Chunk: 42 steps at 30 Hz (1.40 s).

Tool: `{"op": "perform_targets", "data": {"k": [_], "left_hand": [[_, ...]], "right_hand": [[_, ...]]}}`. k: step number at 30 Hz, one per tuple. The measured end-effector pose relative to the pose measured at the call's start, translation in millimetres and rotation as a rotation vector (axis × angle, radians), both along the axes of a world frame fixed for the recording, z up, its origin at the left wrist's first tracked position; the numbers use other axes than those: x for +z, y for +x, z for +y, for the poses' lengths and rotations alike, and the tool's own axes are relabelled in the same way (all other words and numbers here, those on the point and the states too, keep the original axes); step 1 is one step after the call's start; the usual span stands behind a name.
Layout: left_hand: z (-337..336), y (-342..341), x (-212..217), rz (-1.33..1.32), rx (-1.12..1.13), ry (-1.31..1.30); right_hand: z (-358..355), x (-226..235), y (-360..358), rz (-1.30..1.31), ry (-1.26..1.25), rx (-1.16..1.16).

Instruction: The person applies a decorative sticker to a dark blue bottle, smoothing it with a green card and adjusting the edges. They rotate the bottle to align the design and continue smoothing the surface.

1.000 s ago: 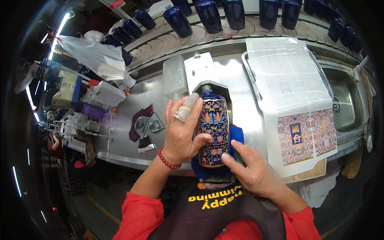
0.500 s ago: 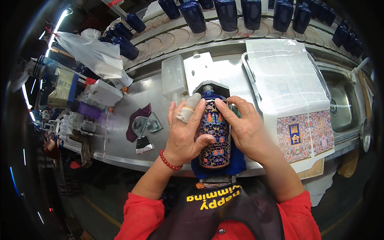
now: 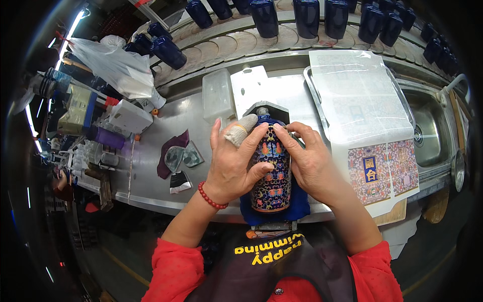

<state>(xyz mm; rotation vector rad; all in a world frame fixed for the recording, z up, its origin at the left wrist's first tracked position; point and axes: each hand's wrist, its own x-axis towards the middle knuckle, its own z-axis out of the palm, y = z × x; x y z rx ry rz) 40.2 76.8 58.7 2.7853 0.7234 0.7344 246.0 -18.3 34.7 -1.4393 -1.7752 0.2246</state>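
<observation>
A dark blue glass bottle (image 3: 271, 190) with a colourful floral decal wrapped over its body lies in front of me, its neck pointing away. My left hand (image 3: 226, 161) grips its left side, with the index fingertip pressed on the upper decal and the thumb on the middle. One of that hand's fingers wears a whitish cloth finger cover (image 3: 238, 132). From the right, my right hand (image 3: 313, 163) holds the bottle, index fingertip near the left one at the shoulder. Under the bottle is a blue cloth (image 3: 298, 207). Behind its neck stands an angled metal rest (image 3: 277, 107).
Blue bottles (image 3: 307, 20) stand on a slatted conveyor (image 3: 226, 46) at the back. Printed floral decal sheets (image 3: 370, 176) lie right under translucent paper (image 3: 347, 95), beside a metal sink (image 3: 435, 133). A clear plastic box (image 3: 217, 95) and dark scraps (image 3: 176, 158) sit on the steel table's left.
Bottles on the conveyor have moved to the right. My left index fingertip has slid slightly right and closer to the right one; both hands stay on the bottle.
</observation>
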Motion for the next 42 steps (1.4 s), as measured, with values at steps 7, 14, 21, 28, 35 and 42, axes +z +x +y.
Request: {"op": "perform_targets", "data": {"k": [7, 14, 21, 28, 35, 42], "left_hand": [[1.2, -1.0, -2.9, -0.044, -0.003, -0.042], [2.2, -1.0, -4.9, -0.055, -0.003, -0.056], [2.0, -2.2, -4.5, -0.040, -0.009, -0.024], [0.2, -2.1, -4.8, -0.043, 0.003, -0.033], [-1.7, -3.5, -5.1, -0.027, 0.012, 0.008], [-1.8, -1.6, -3.4, -0.014, 0.014, 0.038]], "right_hand": [[2.4, 2.9, 2.0, -0.027, 0.025, 0.002], [10.6, 6.8, 4.7, -0.022, 0.072, -0.016], [10.1, 8.1, 8.1, -0.057, 0.061, -0.016], [10.6, 5.9, 8.6, -0.023, 0.075, 0.002], [9.8, 3.9, 9.2, -0.038, 0.066, 0.008], [8.7, 4.9, 10.2, -0.044, 0.068, 0.002]]}}
